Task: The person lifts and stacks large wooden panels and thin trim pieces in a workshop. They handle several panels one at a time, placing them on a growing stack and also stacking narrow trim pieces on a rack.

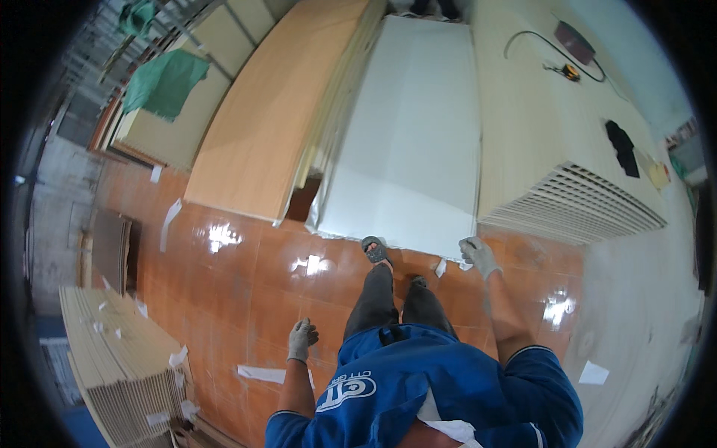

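Note:
My right hand [482, 257], in a grey-white work glove, is at the near right corner of a long white panel [407, 134]. Its fingers are bent together at that corner, and what they pinch is too small to make out. Thin, crinkled film [317, 213] shows along the panel's near left edge. My left hand [301, 340], gloved the same way, hangs low at my left side, away from the panel. Its fingers are curled in with nothing seen in them. One of my feet [374, 249], in a dark slip-on shoe, stands close to the panel's near edge.
Left of the white panel lies a wood-coloured panel stack [261, 112]. On the right, a pale stack [538, 149] bears a tape measure [570, 72] and a black cloth [622, 148]. More boards [123, 358] stand lower left. Paper scraps [261, 373] litter the tiled floor [246, 291]. Someone's dark-clad legs [435, 7] show beyond the panel.

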Available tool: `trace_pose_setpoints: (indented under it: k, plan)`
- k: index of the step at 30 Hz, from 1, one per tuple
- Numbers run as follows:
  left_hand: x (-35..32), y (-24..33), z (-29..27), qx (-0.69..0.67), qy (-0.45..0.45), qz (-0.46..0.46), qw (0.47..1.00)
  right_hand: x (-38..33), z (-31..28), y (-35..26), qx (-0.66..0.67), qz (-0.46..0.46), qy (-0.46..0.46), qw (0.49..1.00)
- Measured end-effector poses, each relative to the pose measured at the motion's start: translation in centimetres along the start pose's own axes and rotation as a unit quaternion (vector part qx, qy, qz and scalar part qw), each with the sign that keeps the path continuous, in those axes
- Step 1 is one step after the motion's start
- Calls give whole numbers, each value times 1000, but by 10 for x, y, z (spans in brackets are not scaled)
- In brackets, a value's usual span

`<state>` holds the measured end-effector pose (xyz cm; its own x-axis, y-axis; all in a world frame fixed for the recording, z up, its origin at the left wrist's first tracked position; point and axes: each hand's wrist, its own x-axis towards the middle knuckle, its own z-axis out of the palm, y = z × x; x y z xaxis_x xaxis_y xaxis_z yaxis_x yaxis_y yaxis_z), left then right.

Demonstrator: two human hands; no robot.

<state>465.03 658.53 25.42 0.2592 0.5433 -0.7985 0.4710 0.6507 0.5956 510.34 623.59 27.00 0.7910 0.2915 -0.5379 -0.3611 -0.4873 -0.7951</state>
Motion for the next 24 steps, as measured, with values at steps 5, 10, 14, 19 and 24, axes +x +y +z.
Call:
trace_pose_setpoints:
  k: [5,10,14,19,24]
  plan:
    - [-36,-47,-48,15,31,-77,996,-14,-9,53,-26,-3,-63,998]
    - [-31,-46,-89,81,-8,-138,987,-59,-25,130,-16,1,-69,997]
    - [1,-7,-131,112,-22,-91,989,-67,8,142,105,195,-11,975]
    - [51,42,-216,-46,-39,-21,998,-52,136,102,102,176,-84,975]
    - [122,101,-281,-267,-37,-4,963,-51,313,8,84,170,-124,974]
